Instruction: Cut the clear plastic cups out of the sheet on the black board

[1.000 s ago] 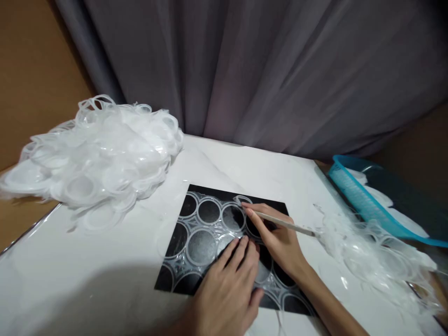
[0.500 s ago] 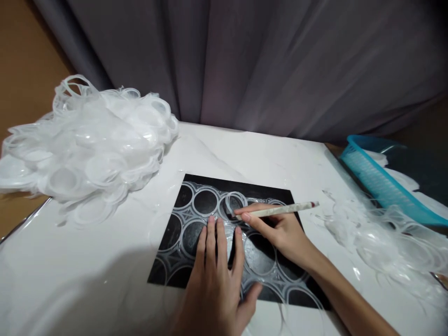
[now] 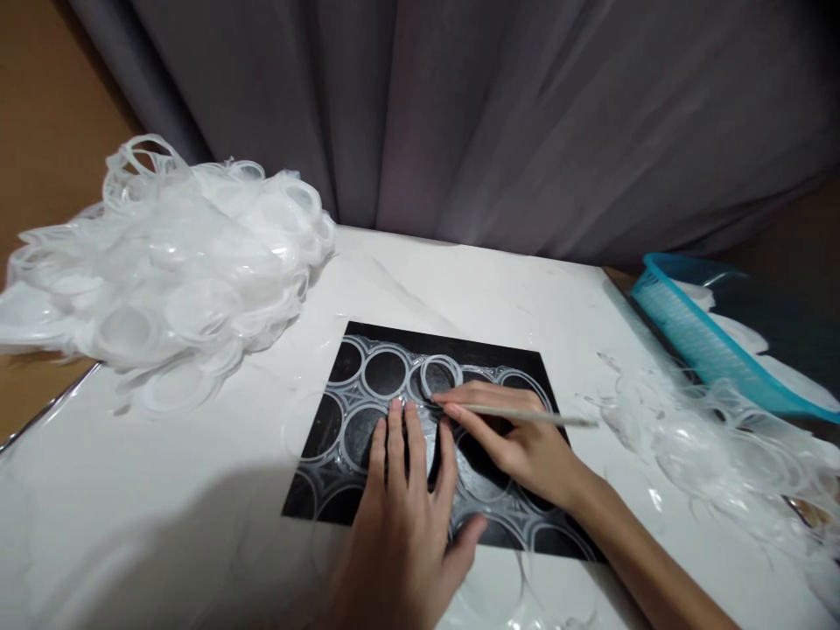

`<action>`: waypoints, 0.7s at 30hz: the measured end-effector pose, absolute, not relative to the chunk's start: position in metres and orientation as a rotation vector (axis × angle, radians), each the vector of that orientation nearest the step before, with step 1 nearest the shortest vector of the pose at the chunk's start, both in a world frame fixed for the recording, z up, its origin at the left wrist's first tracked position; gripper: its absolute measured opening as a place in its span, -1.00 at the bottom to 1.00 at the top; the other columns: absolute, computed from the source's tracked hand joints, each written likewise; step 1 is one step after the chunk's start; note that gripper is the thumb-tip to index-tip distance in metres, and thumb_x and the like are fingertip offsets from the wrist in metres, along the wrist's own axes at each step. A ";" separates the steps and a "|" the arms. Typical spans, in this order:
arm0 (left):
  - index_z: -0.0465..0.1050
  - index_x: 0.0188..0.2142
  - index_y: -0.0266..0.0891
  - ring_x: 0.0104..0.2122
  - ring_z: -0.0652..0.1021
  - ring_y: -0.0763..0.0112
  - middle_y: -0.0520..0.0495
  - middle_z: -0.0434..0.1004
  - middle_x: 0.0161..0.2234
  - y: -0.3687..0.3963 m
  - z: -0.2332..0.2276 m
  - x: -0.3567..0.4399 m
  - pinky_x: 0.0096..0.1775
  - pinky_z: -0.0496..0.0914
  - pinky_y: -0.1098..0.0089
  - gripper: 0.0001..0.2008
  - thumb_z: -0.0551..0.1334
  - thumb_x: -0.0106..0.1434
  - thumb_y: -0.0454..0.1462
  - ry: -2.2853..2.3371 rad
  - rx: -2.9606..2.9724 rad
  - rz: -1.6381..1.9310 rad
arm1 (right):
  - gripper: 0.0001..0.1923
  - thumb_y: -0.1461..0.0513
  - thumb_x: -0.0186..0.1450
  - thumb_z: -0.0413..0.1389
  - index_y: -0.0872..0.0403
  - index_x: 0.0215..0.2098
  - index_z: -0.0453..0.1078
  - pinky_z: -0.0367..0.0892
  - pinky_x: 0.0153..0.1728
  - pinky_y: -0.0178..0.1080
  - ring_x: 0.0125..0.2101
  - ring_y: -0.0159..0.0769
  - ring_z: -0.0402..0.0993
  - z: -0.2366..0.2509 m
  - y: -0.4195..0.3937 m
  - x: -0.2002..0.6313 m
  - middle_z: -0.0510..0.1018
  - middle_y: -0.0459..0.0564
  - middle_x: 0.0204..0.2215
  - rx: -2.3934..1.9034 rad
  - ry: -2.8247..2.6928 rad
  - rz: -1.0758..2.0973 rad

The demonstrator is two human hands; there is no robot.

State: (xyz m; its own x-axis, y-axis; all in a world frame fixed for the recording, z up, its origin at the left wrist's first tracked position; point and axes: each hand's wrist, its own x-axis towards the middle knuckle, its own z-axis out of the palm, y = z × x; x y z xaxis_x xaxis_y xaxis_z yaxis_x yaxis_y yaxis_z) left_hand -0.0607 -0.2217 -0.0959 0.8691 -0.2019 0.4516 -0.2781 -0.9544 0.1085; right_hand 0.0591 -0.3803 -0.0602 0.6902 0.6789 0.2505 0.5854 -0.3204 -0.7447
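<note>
— Where's the clear plastic sheet [image 3: 394, 385] of rings?
— On the black mat [image 3: 492, 357], mid tabletop [image 3: 216, 490]. The left hand [image 3: 403, 516] presses it flat, fingers spread.
— And the right hand [image 3: 518, 442]?
— Pinched around a thin stick tool [image 3: 531, 417], its tip at a ring's edge.
— Around them?
— A heap of plastic lids [image 3: 177, 271] far left, scraps [image 3: 709, 446] and a blue basket [image 3: 709, 350] right.
</note>
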 end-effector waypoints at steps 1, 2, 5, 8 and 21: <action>0.43 0.24 -0.48 0.29 0.33 -0.39 -0.73 0.21 0.29 -0.222 -0.096 -0.061 0.18 0.41 -0.17 -0.27 0.12 0.43 0.14 -0.367 2.879 0.671 | -0.71 0.31 0.49 0.12 0.00 0.12 0.53 0.54 0.00 -0.17 0.00 -0.29 0.61 -0.062 -0.382 0.057 0.64 -0.05 0.04 -2.075 -1.092 0.065; 0.45 0.22 -0.50 0.29 0.34 -0.40 -0.74 0.21 0.28 -0.223 -0.096 -0.061 0.18 0.40 -0.18 -0.25 0.15 0.41 0.15 -0.367 2.889 0.675 | -0.64 0.35 0.48 0.10 0.03 0.21 0.47 0.54 0.03 -0.16 0.05 -0.28 0.59 -0.065 -0.383 0.055 0.61 -0.04 0.11 -2.137 -1.213 -0.013; 0.50 0.17 -0.55 0.28 0.35 -0.41 -0.74 0.22 0.28 -0.226 -0.097 -0.060 0.21 0.36 -0.19 -0.22 0.19 0.36 0.17 -0.368 2.922 0.679 | -0.43 0.41 0.47 0.04 0.06 0.42 0.21 0.53 0.07 -0.09 0.18 -0.22 0.51 -0.073 -0.386 0.048 0.43 0.02 0.30 -2.308 -1.466 -0.195; 0.47 0.20 -0.57 0.30 0.32 -0.39 -0.69 0.21 0.30 -0.229 -0.099 -0.061 0.26 0.30 -0.18 -0.19 0.18 0.36 0.18 -0.315 2.940 0.677 | -0.30 0.41 0.48 0.02 -0.01 0.52 -0.01 0.58 -0.01 -0.06 0.18 -0.20 0.52 -0.076 -0.384 0.046 0.41 0.02 0.31 -2.382 -1.498 -0.273; 0.29 0.36 -0.50 0.35 0.23 -0.41 -0.60 0.19 0.34 -0.226 -0.101 -0.063 0.36 -0.02 -0.25 -0.11 0.13 0.37 0.21 -0.331 2.940 0.671 | -0.75 0.21 0.51 0.12 0.06 0.06 0.59 0.52 -0.14 -0.12 -0.19 -0.21 0.64 -0.025 -0.365 0.157 0.67 -0.01 -0.02 -2.324 -0.767 -0.910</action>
